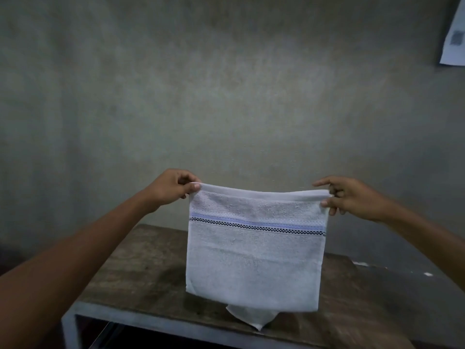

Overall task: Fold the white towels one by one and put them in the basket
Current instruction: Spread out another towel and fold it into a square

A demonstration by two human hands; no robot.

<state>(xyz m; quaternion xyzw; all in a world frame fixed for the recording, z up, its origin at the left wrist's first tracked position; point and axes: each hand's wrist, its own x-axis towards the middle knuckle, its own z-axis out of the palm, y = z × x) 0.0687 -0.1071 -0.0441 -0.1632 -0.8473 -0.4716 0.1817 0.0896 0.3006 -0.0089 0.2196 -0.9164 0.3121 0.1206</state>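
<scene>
Both hands, left [173, 188] and right [352, 197], pinch a half-folded towel [254, 258] above the bench [130, 273] (basket unseen); more folding remains.

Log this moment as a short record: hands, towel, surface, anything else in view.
towel: white, blue and black-checked stripe, hangs spread above the table
left hand: pinches the towel's upper left corner
right hand: pinches the upper right corner, index finger extended
table: dark wooden top, pale frame
white cloth: pokes out below the towel's lower edge; same towel or another, cannot tell
basket: not in view
sheet of paper: on the wall, upper right
</scene>
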